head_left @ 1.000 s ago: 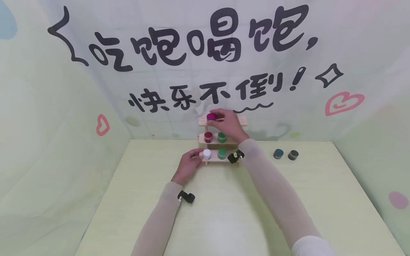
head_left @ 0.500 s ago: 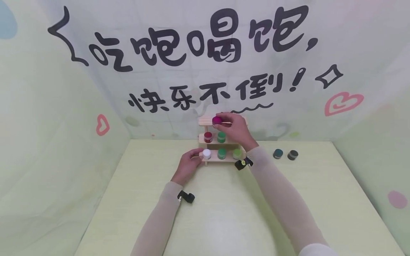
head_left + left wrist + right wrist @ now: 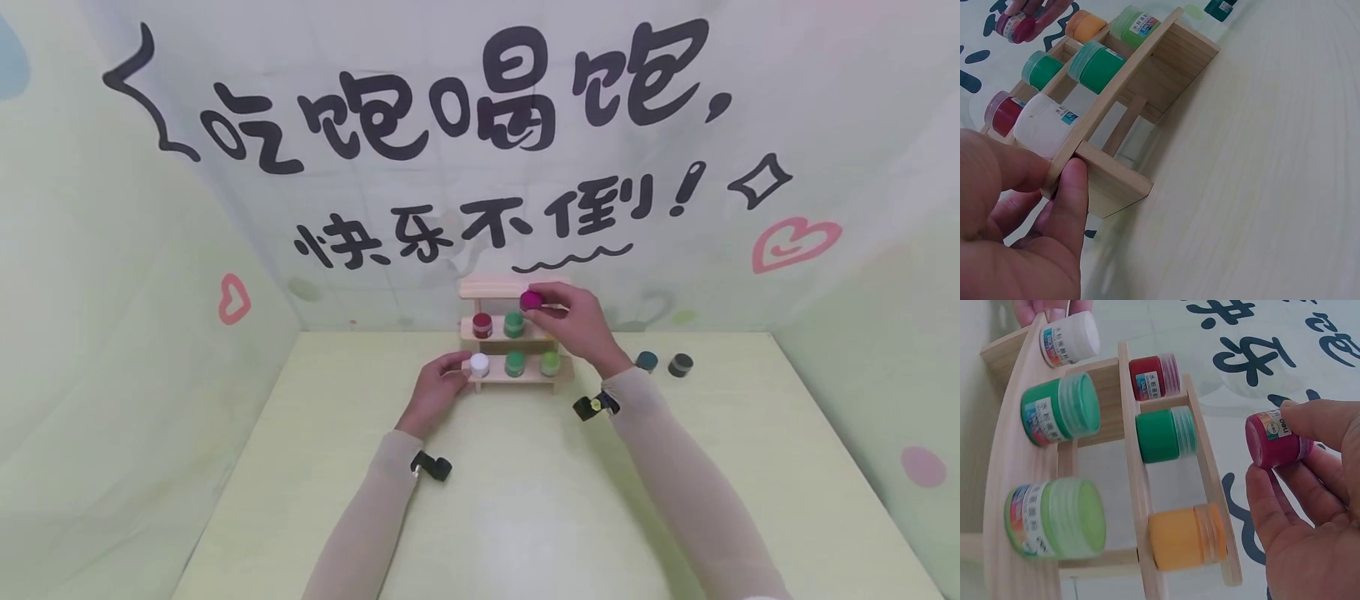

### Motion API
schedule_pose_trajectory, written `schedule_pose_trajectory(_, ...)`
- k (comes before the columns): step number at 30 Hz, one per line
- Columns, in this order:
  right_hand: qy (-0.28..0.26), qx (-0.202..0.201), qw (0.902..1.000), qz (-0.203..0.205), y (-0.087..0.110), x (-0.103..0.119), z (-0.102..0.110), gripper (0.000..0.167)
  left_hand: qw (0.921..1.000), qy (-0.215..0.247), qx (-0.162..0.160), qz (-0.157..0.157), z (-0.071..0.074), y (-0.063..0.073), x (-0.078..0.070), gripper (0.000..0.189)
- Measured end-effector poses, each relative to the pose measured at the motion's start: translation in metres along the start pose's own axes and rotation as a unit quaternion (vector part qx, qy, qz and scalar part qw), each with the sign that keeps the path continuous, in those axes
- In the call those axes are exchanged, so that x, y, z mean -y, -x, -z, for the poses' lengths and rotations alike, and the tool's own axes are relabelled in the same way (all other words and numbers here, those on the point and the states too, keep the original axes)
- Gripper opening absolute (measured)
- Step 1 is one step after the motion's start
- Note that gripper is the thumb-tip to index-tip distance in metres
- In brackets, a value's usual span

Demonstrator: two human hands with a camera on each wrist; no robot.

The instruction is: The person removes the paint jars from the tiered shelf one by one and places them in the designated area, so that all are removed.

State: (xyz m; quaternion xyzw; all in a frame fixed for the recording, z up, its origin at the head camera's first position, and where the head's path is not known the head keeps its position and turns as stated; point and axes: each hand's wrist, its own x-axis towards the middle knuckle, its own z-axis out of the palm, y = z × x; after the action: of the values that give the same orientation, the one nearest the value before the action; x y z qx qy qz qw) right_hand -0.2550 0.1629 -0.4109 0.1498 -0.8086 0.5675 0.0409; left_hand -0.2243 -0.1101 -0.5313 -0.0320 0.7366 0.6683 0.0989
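Observation:
My left hand [image 3: 433, 392] pinches the left end of a three-tier wooden rack [image 3: 1100, 119] between thumb and fingers, beside a white paint jar [image 3: 479, 365]. In my right hand [image 3: 581, 325] is a magenta paint jar [image 3: 1272, 439], gripped by thumb and fingertips at the right part of the top shelf [image 3: 487, 290]. The right wrist view shows a gap between this jar and the rack's rails. On the bottom shelf also stand a green jar [image 3: 515, 363] and a light green jar [image 3: 551, 363]. The middle shelf bears a red jar [image 3: 482, 325], another green jar [image 3: 513, 324] and an orange jar [image 3: 1185, 537].
To the right of the rack, a dark teal jar [image 3: 647, 361] and a blackish jar [image 3: 681, 365] stand on the pale table [image 3: 525, 500]. My right forearm partly covers the teal one. A printed cloth wall [image 3: 360, 167] rises right behind the rack.
My right hand has carried the magenta jar rightward along the top shelf, from its left end. The light green jar has come into sight from behind the wrist. The left hand keeps its place.

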Motion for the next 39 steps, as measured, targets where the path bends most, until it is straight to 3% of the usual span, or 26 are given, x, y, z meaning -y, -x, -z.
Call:
schedule_pose_trajectory(19, 0.004, -0.035, 0.9993, 0.015, 0.044, -0.029, 0.045, 0.044, 1.0000, 0.001, 0.002, -0.001, 0.000, 0.001, 0.002, 0.037)
schedule_pose_trajectory(33, 0.047, -0.061, 0.9970, -0.005, 0.069, -0.049, 0.076, 0.046, 0.9998, 0.013, -0.005, -0.011, 0.000, -0.001, 0.003, 0.036)
schedule_pose_trajectory(39, 0.064, -0.071, 0.9948, -0.035, 0.079, -0.060, 0.091, 0.049, 0.9998, 0.013, -0.005, -0.014, -0.001, -0.002, 0.003, 0.037)
